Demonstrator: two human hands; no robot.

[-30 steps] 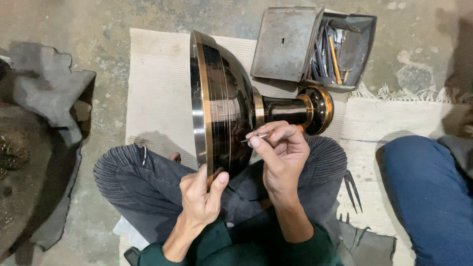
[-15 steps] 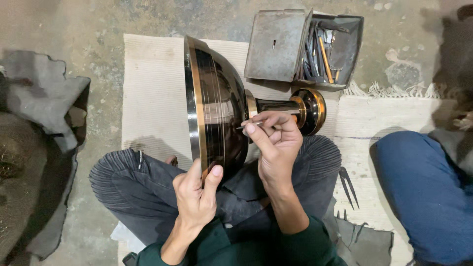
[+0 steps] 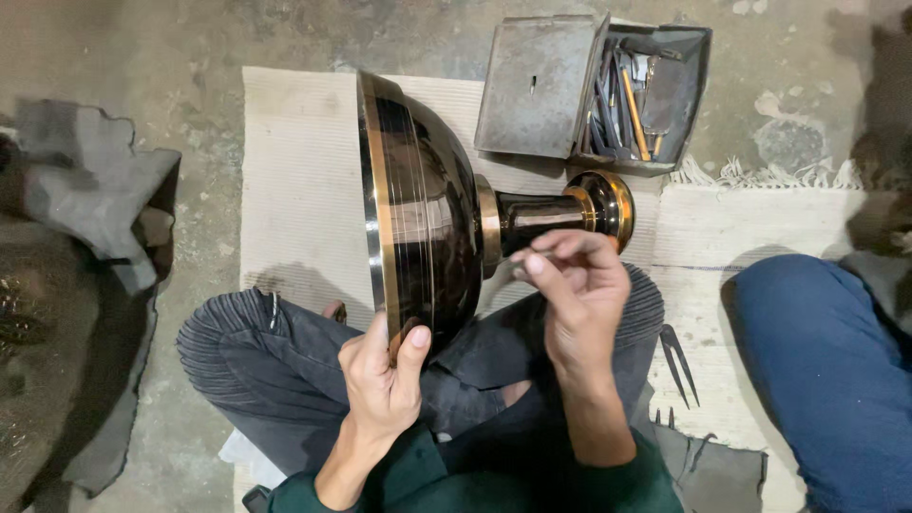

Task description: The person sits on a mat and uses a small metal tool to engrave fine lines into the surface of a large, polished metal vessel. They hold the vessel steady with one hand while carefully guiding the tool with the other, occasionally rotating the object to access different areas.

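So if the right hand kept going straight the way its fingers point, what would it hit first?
Probably the dark bowl of the footed vessel: the right hand points its fingers left, right beside the bowl's back near the brass collar, though depth is unclear.

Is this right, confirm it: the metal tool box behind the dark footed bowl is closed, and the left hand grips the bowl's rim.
Not quite. The head view shows the tool box open, its lid swung aside and tools visible inside. The rest holds: it lies behind the bowl, and the left hand grips the bowl's rim.
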